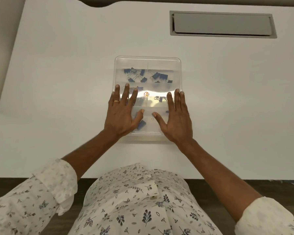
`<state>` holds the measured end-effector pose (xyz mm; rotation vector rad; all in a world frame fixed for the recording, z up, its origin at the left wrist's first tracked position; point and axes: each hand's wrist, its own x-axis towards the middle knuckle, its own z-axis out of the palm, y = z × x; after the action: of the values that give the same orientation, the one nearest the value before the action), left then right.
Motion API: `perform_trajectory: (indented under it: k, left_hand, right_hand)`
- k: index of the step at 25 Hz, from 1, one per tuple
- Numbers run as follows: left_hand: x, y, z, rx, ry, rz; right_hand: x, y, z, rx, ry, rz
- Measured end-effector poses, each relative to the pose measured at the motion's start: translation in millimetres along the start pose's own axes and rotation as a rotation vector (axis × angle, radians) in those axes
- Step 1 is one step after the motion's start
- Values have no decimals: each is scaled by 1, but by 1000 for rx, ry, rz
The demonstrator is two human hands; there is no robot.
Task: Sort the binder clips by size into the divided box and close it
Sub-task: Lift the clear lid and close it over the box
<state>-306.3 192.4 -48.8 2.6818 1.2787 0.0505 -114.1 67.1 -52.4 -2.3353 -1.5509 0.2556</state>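
Both hands flat, fingers spread, palms down on the clear lid [147, 65] of the divided box [180, 77]. Left hand [122, 114] on its near-left part, right hand [176, 119] on near-right; neither grasps anything. Blue binder clips [139, 74] lie inside the compartments. Box sits mid white desk [66, 73], gray hatch [222, 24] well beyond.

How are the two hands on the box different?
The left hand wears a gold ring; the right hand shows none. The left hand's fingers are spread wider; the right hand's fingers lie closer together. The left hand partly covers a big blue clip; the right hand lies beside small clips. Both lie flat, palms down, on the clear lid.
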Motion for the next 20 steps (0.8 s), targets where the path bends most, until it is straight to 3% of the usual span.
perform_trajectory:
  k: [7,12,16,20]
  left_hand:
    - [67,-4,-26,-13,56,-90]
    - [122,-14,-30,32,128,-48]
    - [142,-31,-12,50,18,-61]
    - [147,-32,-11,-16,43,-56]
  right_hand:
    - [73,4,-26,-209,93,9]
    - [139,2,-23,-185,-1,-93]
    - [155,6,-3,-126,-71,-106]
    - [155,11,2,-54,-79,-69]
